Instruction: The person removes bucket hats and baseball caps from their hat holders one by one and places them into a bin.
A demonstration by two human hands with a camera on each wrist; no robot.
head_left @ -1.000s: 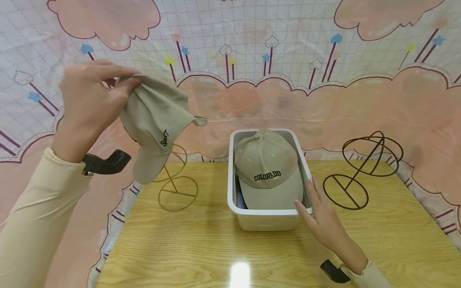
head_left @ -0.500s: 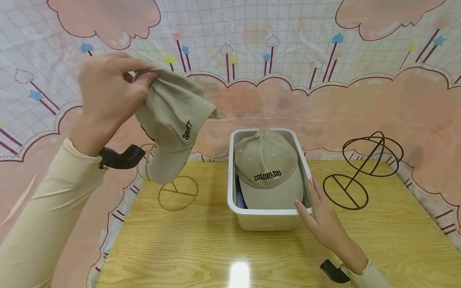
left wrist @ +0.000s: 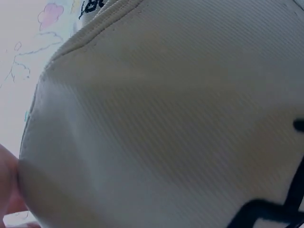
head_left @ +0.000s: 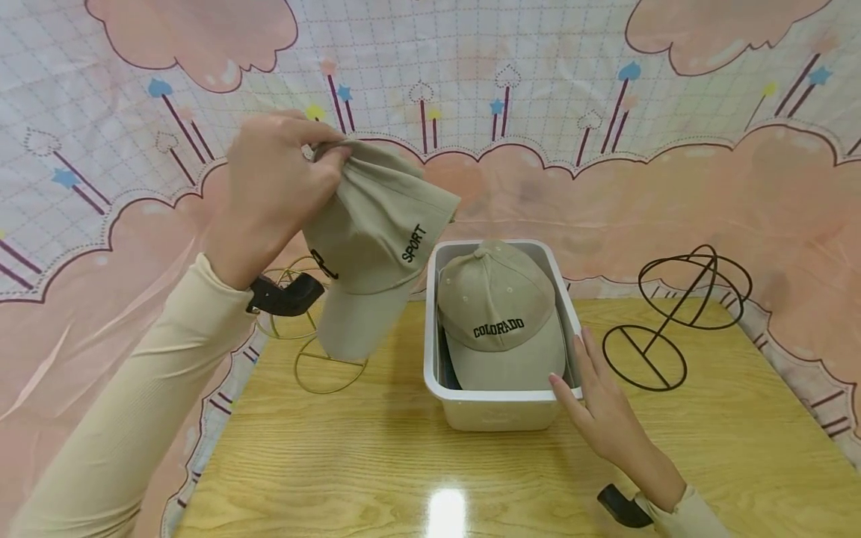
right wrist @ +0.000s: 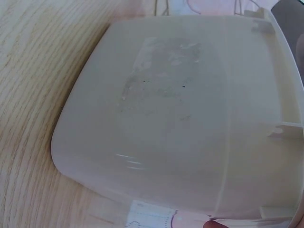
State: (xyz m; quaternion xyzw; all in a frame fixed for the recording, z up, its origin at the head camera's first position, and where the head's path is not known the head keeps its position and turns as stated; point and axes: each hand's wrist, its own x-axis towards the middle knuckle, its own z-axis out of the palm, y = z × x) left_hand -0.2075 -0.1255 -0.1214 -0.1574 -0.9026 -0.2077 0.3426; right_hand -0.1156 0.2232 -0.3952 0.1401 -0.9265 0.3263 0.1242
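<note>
My left hand (head_left: 279, 179) pinches a beige baseball cap (head_left: 377, 232) at the crown, so it hangs with the brim pointing down. Black "SPORT" lettering shows on its side. The left wrist view is mostly filled by this cap's fabric (left wrist: 142, 118), with part of a finger (left wrist: 7, 175) at the edge. A second beige cap (head_left: 498, 299), marked "COLORADO", lies inside a whitish plastic bin (head_left: 498, 416), brim toward me. My right hand (head_left: 608, 415) rests against the bin's right rim, fingers extended. The right wrist view shows the bin's outer wall (right wrist: 166, 118).
Behind the held cap stands a gold wire hat stand (head_left: 329, 392), partly hidden. A black wire hat stand (head_left: 679, 306) is to the right of the bin. Everything is on a wooden table (head_left: 323, 463) before a patterned cloth backdrop (head_left: 538, 194).
My left hand has carried the hanging cap rightward toward the bin, and the cap has turned so more of its front lettering shows. The right hand and bin have stayed put.
</note>
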